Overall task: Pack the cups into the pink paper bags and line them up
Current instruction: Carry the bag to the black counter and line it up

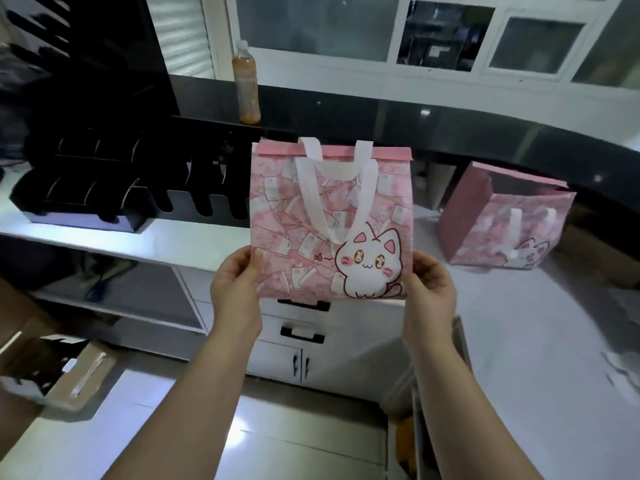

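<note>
Now left grip [235,289], right grip [429,292] each pinch low corner of flat pink bag [311,216], top up; other bag [485,209] nearer right grip.

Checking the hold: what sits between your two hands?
Head view: the flat pink bag spans from left hand to right hand; each pinches a side edge.
</note>
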`<state>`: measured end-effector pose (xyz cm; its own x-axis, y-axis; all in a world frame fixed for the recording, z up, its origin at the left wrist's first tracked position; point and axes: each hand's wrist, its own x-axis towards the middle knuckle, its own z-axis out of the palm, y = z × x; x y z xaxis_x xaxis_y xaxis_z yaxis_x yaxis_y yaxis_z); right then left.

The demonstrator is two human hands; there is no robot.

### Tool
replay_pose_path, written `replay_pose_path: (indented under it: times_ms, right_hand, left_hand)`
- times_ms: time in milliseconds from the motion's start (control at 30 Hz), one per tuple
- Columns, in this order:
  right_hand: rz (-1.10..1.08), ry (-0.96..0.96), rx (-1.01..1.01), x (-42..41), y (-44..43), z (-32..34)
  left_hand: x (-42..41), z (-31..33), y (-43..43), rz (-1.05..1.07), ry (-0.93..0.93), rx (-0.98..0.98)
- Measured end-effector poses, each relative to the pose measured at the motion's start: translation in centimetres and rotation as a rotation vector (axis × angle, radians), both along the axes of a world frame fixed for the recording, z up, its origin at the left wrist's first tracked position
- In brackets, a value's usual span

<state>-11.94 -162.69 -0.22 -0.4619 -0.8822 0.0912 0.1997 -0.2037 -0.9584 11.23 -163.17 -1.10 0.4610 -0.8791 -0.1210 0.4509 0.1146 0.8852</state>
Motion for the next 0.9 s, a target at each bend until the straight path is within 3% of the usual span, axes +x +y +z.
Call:
replay_pose_path:
  times_ms: [167,300,367,433,600,733,900]
  right_hand:
    - [0.013,0.153,-0.060,0.7,-9.8,2.7]
    - [-0.078,0.659,-0.066,1.8,-17.4,4.4]
    - [-0.069,0.777,-0.135,3.3,-20.7,5.1]
    - [0.051,0.735,-0.169,5.2,-24.4,5.9]
    - [0.331,0.582,-0.025,9.0,-34.6,8.4]
    - [0.425,0.563,0.003,10.8,-42.7,8.7]
    - [0.411,0.522,0.103,11.3,-48.8,5.6]
  left_hand:
    - [0.1,2.5,-9.2,0.035,0.009,-0.076]
    - [-0.4,4.9,-18.1,0.100,0.003,-0.161]
    - [-0.9,6.0,-23.0,0.126,-0.019,-0.204]
    - [-1.5,7.0,-27.7,0.154,-0.046,-0.228]
    - [-2.0,9.6,-38.3,0.191,-0.023,-0.268]
    - [-1.8,10.0,-45.4,0.154,-0.106,-0.303]
    - [-2.6,6.1,-49.7,-0.017,-0.233,-0.204]
